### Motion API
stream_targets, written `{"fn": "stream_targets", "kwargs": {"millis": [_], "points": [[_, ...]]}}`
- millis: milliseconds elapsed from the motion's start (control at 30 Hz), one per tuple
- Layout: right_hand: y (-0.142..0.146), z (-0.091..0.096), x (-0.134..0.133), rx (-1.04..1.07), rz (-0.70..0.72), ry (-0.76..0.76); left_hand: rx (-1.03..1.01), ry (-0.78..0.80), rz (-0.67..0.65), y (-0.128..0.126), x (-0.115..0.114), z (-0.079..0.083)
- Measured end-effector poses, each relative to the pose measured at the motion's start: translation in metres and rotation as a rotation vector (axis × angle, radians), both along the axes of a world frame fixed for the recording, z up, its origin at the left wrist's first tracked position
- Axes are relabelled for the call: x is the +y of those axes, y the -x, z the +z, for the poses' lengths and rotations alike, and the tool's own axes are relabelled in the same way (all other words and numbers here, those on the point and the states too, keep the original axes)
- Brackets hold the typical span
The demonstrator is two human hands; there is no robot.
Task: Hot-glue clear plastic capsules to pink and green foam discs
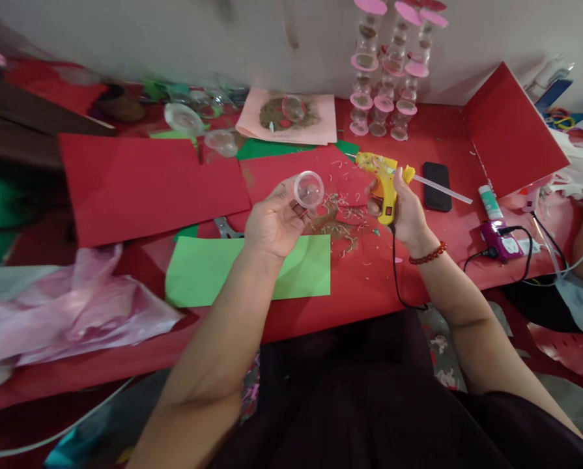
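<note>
Held lightly in the left hand [273, 225] is a small clear plastic cup [309, 189] — thin-walled, its rim a full ring — over the red card [286, 170]. The right hand [410, 212] wraps the handle of a yellow glue gun [387, 198], a translucent rod-shaped glue stick [447, 189] jutting from its back; the slim nozzle [351, 156] is apart from the cup. Stringy, pale glue scraps [352, 211] curl between the hands. Smooth light-green paper [305, 267] lies beneath the left wrist. Farther back stand towers [368, 45] of see-through cups and flat pink discs [361, 101]; a dark, rectangular phone [436, 187] lies right of the gun.
</note>
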State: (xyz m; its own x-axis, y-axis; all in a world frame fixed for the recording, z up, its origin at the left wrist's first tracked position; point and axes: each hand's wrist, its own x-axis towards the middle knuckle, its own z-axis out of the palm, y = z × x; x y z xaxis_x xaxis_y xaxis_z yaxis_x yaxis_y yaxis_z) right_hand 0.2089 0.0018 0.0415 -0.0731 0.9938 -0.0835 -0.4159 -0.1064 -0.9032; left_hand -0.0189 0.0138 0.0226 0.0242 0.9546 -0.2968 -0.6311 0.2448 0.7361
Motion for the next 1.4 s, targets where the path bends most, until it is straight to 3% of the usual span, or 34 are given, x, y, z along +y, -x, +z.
{"fn": "stream_targets", "kwargs": {"millis": [267,533,733,967,1133,1400], "points": [[-0.005,-0.003,-0.001,0.055,0.057,0.004,-0.094,0.092,-0.035,-0.005,-0.002,0.016],[-0.007,-0.008,-0.001,0.145,0.137,-0.066,-0.137,0.127,-0.04,-0.003,-0.001,0.017],[-0.005,-0.01,-0.001,0.15,0.117,-0.087,0.025,0.12,-0.145,-0.007,-0.005,0.018],[-0.002,-0.012,0.0,0.075,0.087,-0.116,0.379,-0.036,-0.531,-0.04,-0.03,0.028],[0.001,-0.013,-0.001,0.036,0.067,-0.111,0.466,-0.071,-0.555,-0.068,-0.035,0.034],[0.004,-0.011,-0.003,0.028,0.015,-0.114,0.446,-0.127,-0.479,-0.088,-0.031,0.025]]}}
